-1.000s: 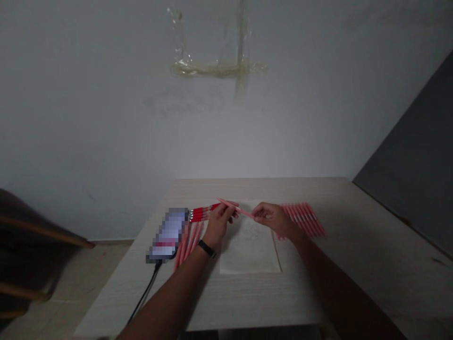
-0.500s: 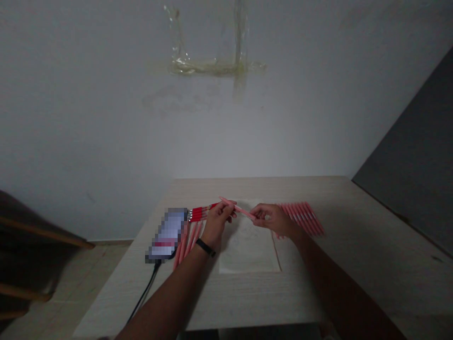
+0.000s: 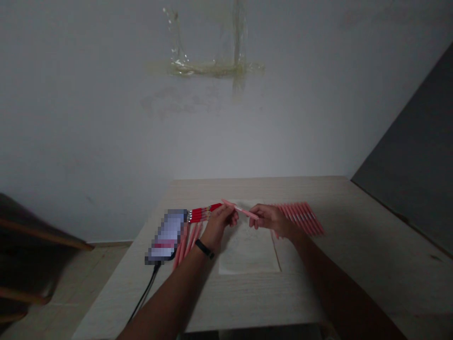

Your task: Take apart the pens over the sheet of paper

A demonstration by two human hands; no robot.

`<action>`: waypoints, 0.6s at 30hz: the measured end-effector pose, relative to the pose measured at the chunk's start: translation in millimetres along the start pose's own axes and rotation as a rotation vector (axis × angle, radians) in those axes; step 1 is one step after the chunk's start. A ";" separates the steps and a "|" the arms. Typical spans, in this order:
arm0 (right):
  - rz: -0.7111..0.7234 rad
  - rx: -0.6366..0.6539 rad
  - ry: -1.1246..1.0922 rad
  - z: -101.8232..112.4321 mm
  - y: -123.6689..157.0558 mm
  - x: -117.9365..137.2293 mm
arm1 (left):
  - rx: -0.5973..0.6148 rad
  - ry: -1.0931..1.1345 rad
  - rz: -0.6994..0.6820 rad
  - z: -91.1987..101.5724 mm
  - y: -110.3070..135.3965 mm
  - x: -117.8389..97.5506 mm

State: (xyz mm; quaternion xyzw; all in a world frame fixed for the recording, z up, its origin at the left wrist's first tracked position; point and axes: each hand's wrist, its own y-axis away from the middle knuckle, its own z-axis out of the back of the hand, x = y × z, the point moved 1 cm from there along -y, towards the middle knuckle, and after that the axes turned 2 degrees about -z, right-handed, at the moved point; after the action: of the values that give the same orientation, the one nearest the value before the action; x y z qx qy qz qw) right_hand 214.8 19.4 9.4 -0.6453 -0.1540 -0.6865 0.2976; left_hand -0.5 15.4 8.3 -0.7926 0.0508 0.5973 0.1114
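Black smartphone [image 3: 167, 236], screen pixelated, black charging cable [image 3: 146, 288] trailing off table edge. Red metal-tipped pens [image 3: 200, 213] in tight row beside phone; loose pink pens [image 3: 187, 245] splayed below. Left hand [image 3: 219, 223], black wristband [image 3: 204, 249], fingers curled, pinching slim pink pen [image 3: 240, 209] near upper end; right hand [image 3: 271, 220], fingertips [image 3: 252, 218] pressed together at lower end. Pen diagonal above cream paper sheet [image 3: 247, 250] on pale wood table [image 3: 247, 300]. Row of pink pens [image 3: 300, 218] right, touching right hand's edge. Risk: slackened pinch could drop pen; sideways hand sweep could scatter neighbouring rows.
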 end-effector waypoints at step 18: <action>-0.031 -0.361 0.531 -0.9 -1.4 -1.2 | 0.142 -0.683 -0.158 6.7 2.9 13.9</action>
State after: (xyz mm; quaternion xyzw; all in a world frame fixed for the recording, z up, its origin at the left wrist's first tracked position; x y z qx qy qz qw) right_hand 213.2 20.1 8.4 -0.4834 0.0435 -0.8516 0.1979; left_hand -3.5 14.8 -7.1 -0.5392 -0.0096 0.8122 0.2226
